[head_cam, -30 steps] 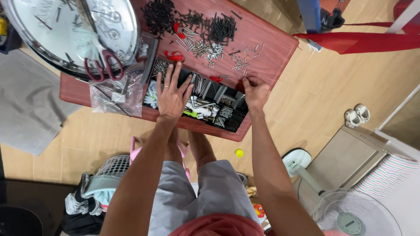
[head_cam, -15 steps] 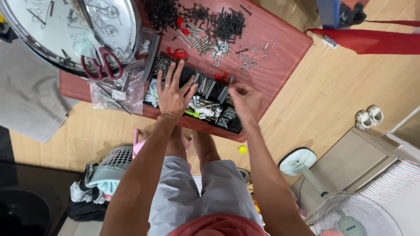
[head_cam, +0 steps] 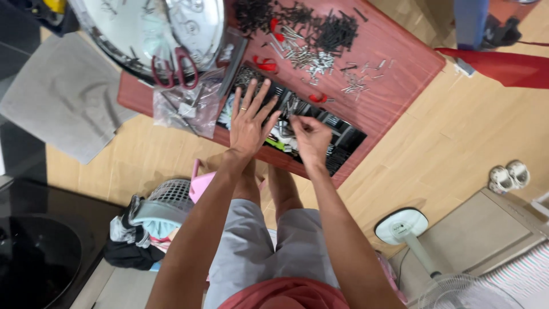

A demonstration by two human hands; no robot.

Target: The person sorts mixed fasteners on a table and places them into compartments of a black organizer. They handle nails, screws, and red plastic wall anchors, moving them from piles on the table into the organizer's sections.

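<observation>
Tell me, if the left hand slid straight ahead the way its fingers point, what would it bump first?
Probably the loose pile of silver screws on the red table, past the black tray under the left hand; depth is unclear.

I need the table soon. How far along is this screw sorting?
Several compartments of the black organizer tray already hold hardware. The left hand lies flat on it; the right hand pinches something small over it. Piles of black screws and silver screws remain on the table.
</observation>
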